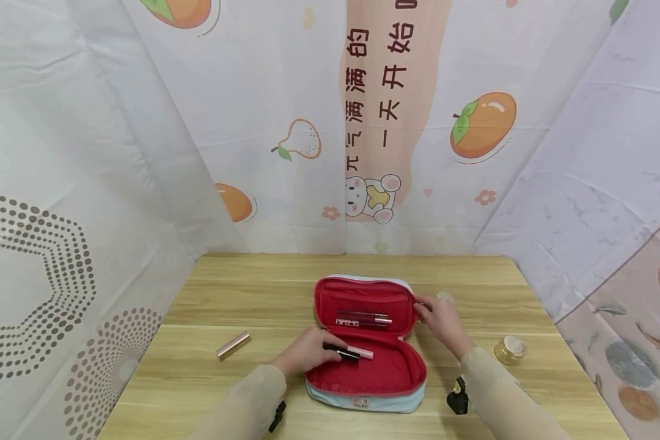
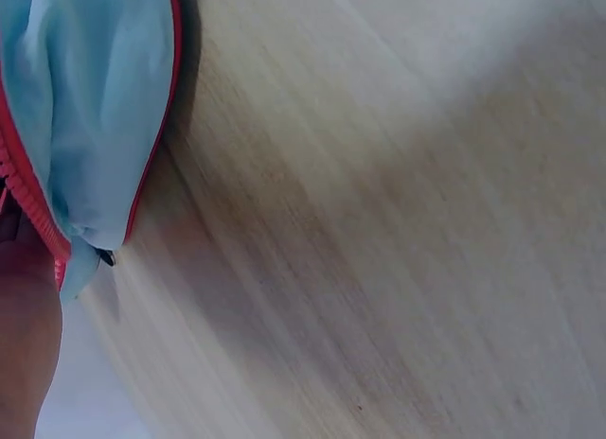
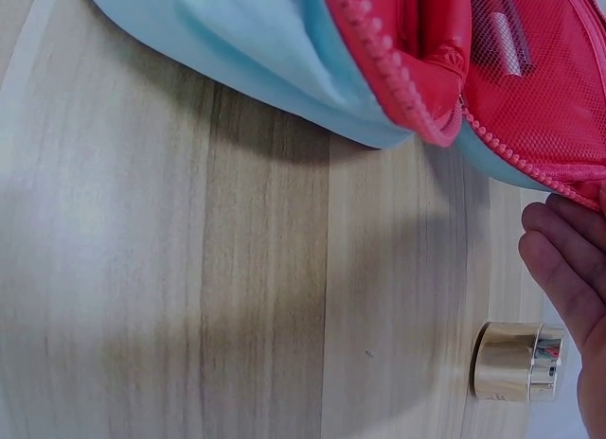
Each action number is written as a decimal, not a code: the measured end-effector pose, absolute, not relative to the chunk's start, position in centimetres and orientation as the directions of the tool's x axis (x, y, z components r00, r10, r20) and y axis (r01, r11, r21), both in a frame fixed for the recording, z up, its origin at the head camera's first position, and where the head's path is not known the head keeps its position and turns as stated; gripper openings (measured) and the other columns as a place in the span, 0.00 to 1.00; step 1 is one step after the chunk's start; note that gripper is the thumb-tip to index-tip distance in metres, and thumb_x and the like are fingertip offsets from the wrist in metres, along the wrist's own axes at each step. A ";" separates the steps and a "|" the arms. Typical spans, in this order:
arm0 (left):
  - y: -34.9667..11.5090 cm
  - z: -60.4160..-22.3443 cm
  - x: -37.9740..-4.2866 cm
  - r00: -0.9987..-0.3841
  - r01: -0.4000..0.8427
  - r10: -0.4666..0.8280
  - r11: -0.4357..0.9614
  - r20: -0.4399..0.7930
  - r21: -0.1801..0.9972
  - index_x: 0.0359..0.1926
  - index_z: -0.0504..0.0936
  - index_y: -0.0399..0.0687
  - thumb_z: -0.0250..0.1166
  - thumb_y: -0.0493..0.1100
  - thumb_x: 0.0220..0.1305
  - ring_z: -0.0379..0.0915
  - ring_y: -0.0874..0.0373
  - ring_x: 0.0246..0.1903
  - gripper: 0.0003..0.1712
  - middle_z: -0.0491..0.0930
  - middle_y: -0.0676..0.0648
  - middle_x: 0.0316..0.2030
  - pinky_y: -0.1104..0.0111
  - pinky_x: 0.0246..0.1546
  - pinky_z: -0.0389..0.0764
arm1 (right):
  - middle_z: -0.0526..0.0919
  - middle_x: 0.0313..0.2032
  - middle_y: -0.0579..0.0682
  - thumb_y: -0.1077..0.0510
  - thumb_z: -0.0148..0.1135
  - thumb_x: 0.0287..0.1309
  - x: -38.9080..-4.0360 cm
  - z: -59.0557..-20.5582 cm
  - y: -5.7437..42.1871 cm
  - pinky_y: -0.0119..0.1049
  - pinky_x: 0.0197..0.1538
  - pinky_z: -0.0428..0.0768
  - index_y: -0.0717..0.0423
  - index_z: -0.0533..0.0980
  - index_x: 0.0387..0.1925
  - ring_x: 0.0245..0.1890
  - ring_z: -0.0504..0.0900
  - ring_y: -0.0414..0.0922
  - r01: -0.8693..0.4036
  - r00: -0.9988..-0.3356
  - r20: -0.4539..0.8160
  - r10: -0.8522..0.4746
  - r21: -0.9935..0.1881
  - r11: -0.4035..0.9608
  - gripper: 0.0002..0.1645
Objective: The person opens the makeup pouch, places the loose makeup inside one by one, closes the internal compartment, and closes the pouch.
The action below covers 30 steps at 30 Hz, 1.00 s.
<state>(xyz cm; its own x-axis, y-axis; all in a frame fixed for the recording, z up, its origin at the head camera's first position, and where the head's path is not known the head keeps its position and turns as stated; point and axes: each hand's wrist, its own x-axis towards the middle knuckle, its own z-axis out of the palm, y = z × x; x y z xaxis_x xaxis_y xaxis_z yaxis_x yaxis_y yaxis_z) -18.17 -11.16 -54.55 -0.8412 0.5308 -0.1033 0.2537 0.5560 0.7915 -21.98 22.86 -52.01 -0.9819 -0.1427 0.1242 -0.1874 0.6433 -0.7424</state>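
A light blue cosmetic bag [image 1: 363, 384] with a red lining lies unzipped on the table, its lid laid back. Inside the lower half, my left hand [image 1: 310, 353] pinches a black cosmetic tube [image 1: 349, 354]; a pink tube [image 1: 360, 352] lies beside it. Only part of the left hand [image 2: 24, 335] shows in the left wrist view, and the black tube is hidden there. My right hand [image 1: 441, 319] holds the lid's right edge, thumb on the inner side and fingers [image 3: 559, 254] behind. Slim pencils and tubes [image 1: 365, 319] sit in the lid's mesh pocket [image 3: 554, 108].
On the wooden table [image 1: 264, 275], a rose-gold tube [image 1: 233, 345] lies left of the bag. A gold jar [image 1: 510, 350] stands right of the right forearm. Another round lidded item [image 1: 445, 297] is partly hidden behind the right hand. Printed curtains [image 1: 286, 201] surround the table.
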 end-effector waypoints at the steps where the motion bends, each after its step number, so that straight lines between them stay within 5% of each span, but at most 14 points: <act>1: -11.1 -54.5 -18.2 -0.844 0.262 0.528 0.561 -0.096 0.786 0.46 0.92 0.56 0.75 0.42 0.61 0.78 0.69 0.40 0.11 0.88 0.59 0.42 0.72 0.43 0.80 | 0.89 0.36 0.60 0.68 0.61 0.68 -22.0 -52.0 22.9 0.33 0.33 0.87 0.71 0.83 0.50 0.33 0.89 0.51 -0.190 -0.982 0.127 -0.143 -0.742 0.643 0.13; 8: -10.7 -54.1 -17.9 -0.853 0.342 0.521 0.605 -0.032 0.719 0.47 0.91 0.54 0.72 0.38 0.64 0.80 0.61 0.50 0.12 0.88 0.58 0.45 0.62 0.56 0.80 | 0.89 0.35 0.60 0.69 0.61 0.68 -21.9 -52.1 22.9 0.32 0.32 0.85 0.71 0.83 0.50 0.32 0.88 0.49 -0.187 -0.982 0.127 -0.139 -0.742 0.644 0.13; 18: -10.4 -54.4 -17.5 -0.825 0.496 0.556 0.619 0.107 0.610 0.46 0.92 0.50 0.71 0.35 0.64 0.81 0.56 0.53 0.11 0.87 0.53 0.50 0.62 0.57 0.81 | 0.88 0.30 0.56 0.69 0.62 0.67 -21.8 -52.1 23.0 0.29 0.28 0.81 0.70 0.83 0.49 0.27 0.85 0.44 -0.215 -0.977 0.157 -0.148 -0.713 0.667 0.12; 30: -12.8 -53.2 -17.8 -0.914 0.178 0.404 0.501 -0.047 0.847 0.50 0.91 0.58 0.70 0.44 0.68 0.80 0.58 0.52 0.12 0.87 0.56 0.49 0.64 0.52 0.83 | 0.89 0.30 0.55 0.68 0.61 0.68 -21.9 -52.2 23.1 0.29 0.29 0.81 0.70 0.83 0.50 0.28 0.86 0.46 -0.216 -0.976 0.147 -0.160 -0.728 0.650 0.12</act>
